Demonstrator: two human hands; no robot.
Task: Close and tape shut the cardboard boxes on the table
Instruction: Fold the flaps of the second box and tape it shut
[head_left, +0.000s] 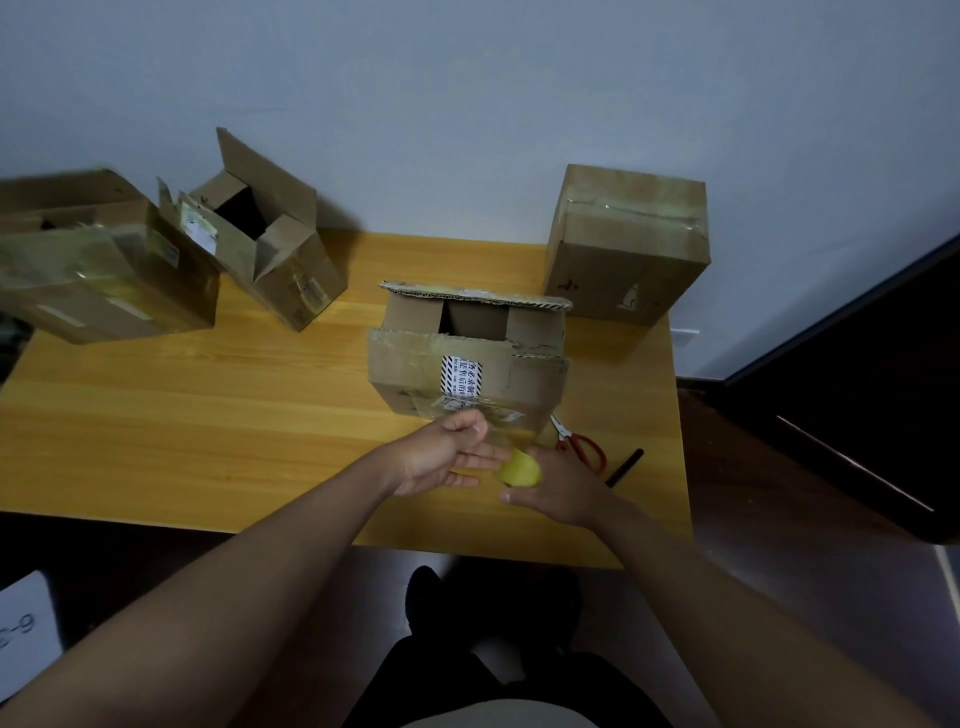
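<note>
Far off to the left of both hands, at the table's edge, sits a taped box (98, 270), blurred, with old labels on its side. Just beside it, nearer the hands but well apart from them, an open box (270, 244) stands tilted with its flaps up and a dark hollow showing.

The left hand (447, 457) hovers over the wooden table (208, 415), thumb and forefinger pinching a clear strip of tape (493, 431) that runs up onto the front face of the middle box (467, 358); its other fingers lie straight out toward the right hand. That box stands directly beyond both hands, its near side touched by the tape, its top flaps not closed and a gap open between them.

The right hand (556, 488) grips a yellowish tape roll (519, 467), fingers curled round it, close beside the left fingertips.

Just right of that hand lie red-handled scissors (582, 447) and a black marker (623, 467). Farther back on the right stands a sealed box (628, 244), tape across its top.
</note>
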